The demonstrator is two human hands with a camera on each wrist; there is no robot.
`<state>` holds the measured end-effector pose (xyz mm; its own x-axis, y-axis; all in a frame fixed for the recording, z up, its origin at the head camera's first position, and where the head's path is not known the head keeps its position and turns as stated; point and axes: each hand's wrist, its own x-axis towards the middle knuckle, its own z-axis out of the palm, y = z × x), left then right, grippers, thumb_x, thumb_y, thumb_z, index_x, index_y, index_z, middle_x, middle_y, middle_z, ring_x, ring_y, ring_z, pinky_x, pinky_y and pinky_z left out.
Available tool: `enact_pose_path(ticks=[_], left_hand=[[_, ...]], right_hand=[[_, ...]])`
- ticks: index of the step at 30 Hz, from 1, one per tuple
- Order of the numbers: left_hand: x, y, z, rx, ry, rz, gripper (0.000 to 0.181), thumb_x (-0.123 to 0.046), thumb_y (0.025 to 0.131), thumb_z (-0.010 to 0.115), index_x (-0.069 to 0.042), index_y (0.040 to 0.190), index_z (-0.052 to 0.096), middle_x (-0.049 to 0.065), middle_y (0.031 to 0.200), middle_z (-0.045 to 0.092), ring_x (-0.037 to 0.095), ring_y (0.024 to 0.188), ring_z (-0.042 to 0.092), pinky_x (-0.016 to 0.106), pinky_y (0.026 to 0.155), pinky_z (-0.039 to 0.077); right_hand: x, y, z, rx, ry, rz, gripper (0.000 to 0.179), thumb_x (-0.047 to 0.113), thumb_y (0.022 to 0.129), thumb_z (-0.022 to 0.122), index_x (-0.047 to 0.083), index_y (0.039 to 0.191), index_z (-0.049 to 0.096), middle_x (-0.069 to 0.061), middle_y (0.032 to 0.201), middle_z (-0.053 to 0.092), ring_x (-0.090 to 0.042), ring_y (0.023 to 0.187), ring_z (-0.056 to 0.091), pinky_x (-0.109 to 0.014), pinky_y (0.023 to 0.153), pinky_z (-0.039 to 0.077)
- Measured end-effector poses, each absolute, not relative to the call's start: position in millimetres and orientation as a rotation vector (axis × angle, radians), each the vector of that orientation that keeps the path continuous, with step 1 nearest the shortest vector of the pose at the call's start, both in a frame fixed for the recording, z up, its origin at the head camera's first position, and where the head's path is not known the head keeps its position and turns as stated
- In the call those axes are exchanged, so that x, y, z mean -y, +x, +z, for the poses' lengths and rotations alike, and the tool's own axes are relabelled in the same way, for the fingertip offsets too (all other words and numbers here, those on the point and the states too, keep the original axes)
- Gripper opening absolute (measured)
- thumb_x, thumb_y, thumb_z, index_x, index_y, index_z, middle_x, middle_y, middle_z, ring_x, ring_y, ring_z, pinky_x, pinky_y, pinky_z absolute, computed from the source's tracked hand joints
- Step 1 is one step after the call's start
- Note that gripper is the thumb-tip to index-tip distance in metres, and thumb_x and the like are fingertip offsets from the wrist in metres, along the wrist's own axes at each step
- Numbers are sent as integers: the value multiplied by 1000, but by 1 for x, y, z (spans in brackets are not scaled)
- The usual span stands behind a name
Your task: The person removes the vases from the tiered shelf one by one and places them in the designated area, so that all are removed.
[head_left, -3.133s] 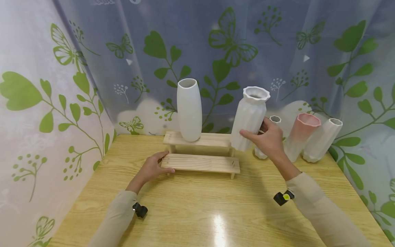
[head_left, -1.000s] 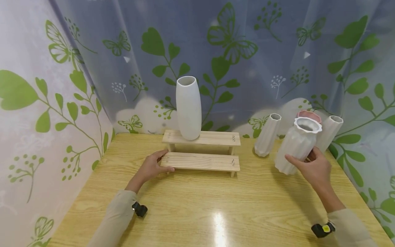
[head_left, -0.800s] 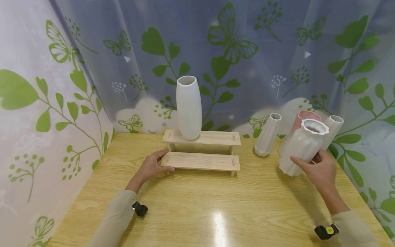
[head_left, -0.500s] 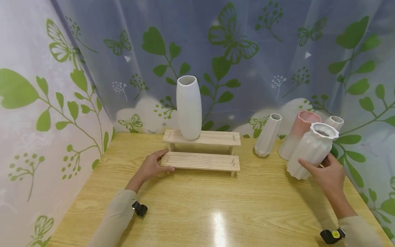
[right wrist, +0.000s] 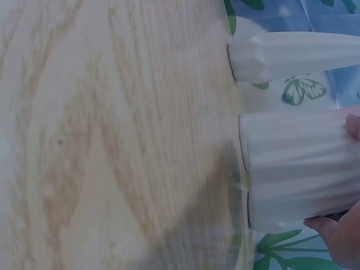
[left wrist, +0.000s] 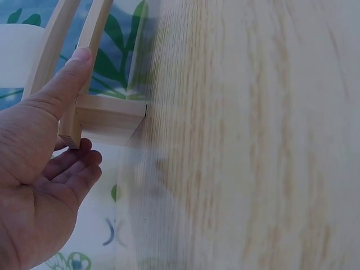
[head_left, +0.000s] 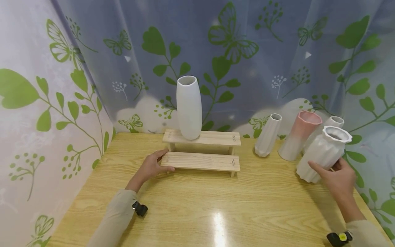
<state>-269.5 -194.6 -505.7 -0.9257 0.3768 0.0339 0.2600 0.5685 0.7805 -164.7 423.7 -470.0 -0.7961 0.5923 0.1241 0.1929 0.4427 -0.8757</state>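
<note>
My left hand (head_left: 152, 167) grips the left end of the two-tier wooden stand (head_left: 200, 161). In the left wrist view the thumb lies along one side of the stand's board (left wrist: 70, 125), with curled fingers on the other. A tall smooth white vase (head_left: 189, 109) stands on the upper tier, left of its middle. At the far right my right hand (head_left: 339, 178) holds a white fluted vase (head_left: 322, 154) with a scalloped rim, thumb on its near side. Its base is close to the tabletop; whether it touches, I cannot tell. The right wrist view shows this fluted vase (right wrist: 304, 169) partly.
Left of the held vase, a slim white faceted vase (head_left: 267, 135) and a pink-to-white vase (head_left: 297, 135) stand on the wooden table (head_left: 185, 206). Another white vase (head_left: 334, 120) is mostly hidden behind the held one. A patterned curtain (head_left: 197, 44) encloses the table's back and sides.
My right hand has carried the fluted vase from beside the stand's upper tier to the right and down, in front of the other vases. The left hand has stayed on the stand.
</note>
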Motion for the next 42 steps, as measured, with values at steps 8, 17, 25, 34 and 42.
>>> enact_pose_path(ticks=[8,17,25,34,42], left_hand=[[195,-270,-508,-2654,538,1300,100,-42,80,87,-3,157,37,20,160,38,36,148,37,45,118,41],[195,-270,-507,-2649,533,1308,100,-41,80,87,-1,157,37,21,160,38,37,148,37,45,118,41],[196,-270,-508,-2644,524,1323,100,-41,79,87,-1,157,38,21,160,38,36,148,37,44,118,40],[194,-269,-505,-2649,531,1306,100,-41,80,87,-1,157,37,22,160,37,39,148,36,48,118,41],[194,-269,-504,-2639,522,1310,99,-40,81,86,-2,158,37,21,161,36,38,148,35,47,119,40]], right_hand=[[-431,-162,-474,2288,-751,1336,74,36,77,92,12,139,59,14,119,65,12,92,55,0,71,46],[-435,-166,-481,2303,-816,1309,82,41,76,92,11,144,58,5,126,65,9,94,55,0,69,45],[-435,-166,-483,2297,-829,1311,79,41,75,92,13,141,59,10,118,65,9,92,55,-2,68,46],[-435,-164,-486,2308,-768,1286,77,38,76,92,12,141,59,7,121,66,10,92,54,-1,69,48],[-435,-161,-489,2286,-732,1288,65,36,76,93,19,131,62,24,101,60,13,88,54,-1,67,47]])
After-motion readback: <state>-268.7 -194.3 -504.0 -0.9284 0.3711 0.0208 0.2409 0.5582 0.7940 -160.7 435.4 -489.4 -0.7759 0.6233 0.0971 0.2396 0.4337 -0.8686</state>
